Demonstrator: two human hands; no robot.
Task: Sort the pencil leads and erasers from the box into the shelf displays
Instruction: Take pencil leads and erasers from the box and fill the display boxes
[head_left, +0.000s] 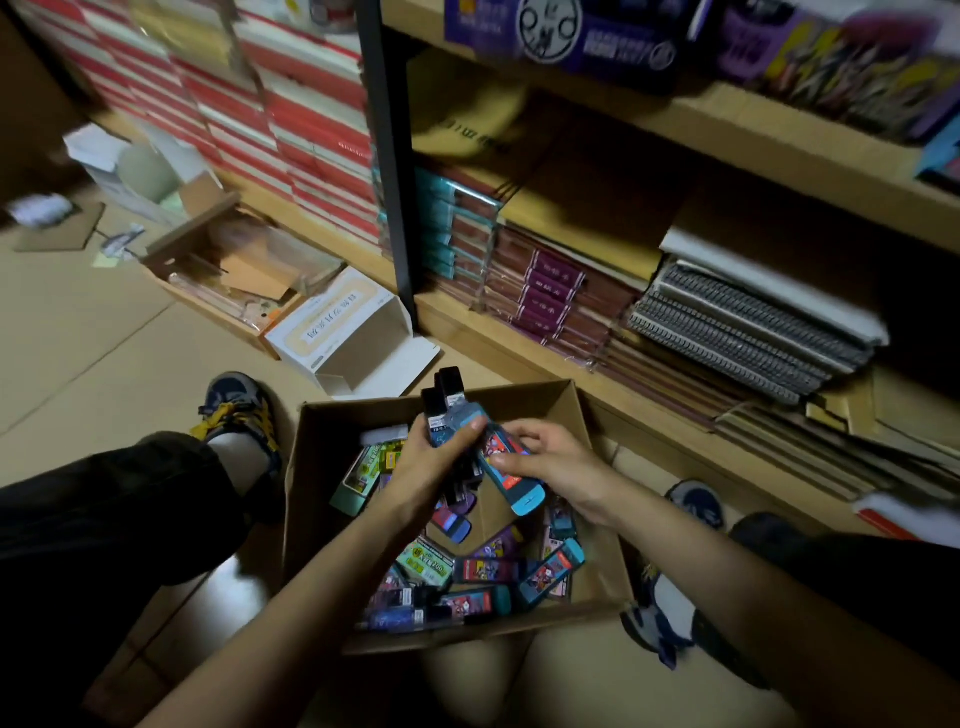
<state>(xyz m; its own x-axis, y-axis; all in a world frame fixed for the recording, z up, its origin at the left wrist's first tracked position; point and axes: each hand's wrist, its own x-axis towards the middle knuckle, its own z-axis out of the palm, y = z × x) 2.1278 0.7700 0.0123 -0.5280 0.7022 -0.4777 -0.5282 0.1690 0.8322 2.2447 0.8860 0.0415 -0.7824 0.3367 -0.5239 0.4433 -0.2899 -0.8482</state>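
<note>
Over the cardboard box (309, 483), the left hand (431, 467) has its grip closed round a stack of dark lead cases (445, 391), likely collecting matching ones. The right hand (556, 457) pinches a blue case (519, 493) alongside. Loose packs (483, 571) fill the box; the shelf (519, 353) stands just beyond it.

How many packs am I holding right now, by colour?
black packs: 2, in the left hand
blue packs: 2, one under the left fingers, one in the right hand
total: 4 showing; the hands may hide more
</note>
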